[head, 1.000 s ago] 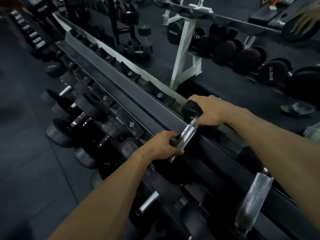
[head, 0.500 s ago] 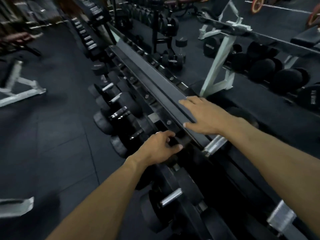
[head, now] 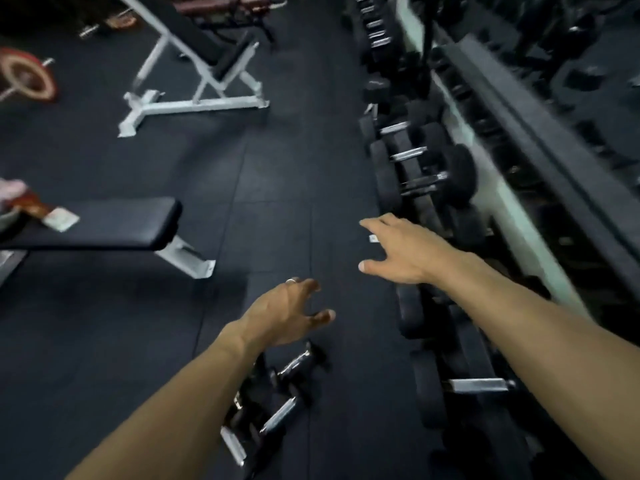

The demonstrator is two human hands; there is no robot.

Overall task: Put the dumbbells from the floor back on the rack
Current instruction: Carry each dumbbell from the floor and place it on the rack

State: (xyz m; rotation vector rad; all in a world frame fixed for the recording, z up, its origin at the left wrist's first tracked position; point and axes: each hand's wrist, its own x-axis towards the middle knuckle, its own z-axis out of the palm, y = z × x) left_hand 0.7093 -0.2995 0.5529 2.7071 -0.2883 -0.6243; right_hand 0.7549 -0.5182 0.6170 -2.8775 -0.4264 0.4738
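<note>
Several small black dumbbells [head: 277, 400] with chrome handles lie in a cluster on the dark rubber floor, partly hidden under my left forearm. My left hand [head: 287, 313] hovers above them with fingers spread and nothing in it. My right hand [head: 401, 251] is open and empty too, held out over the floor just left of the long black dumbbell rack [head: 540, 140]. The rack runs along the right side, and its lower tier holds several black dumbbells [head: 422, 181].
A flat black bench [head: 104, 223] with white legs stands at left, with a cloth and small items on its far end. An incline bench [head: 194, 64] with a white frame stands further back. A red weight plate [head: 27, 79] lies at far left.
Both hands have let go of the dumbbell set on the rack and swung left, away from the rack. My view has turned from the rack to the floor, where the loose dumbbells now show.
</note>
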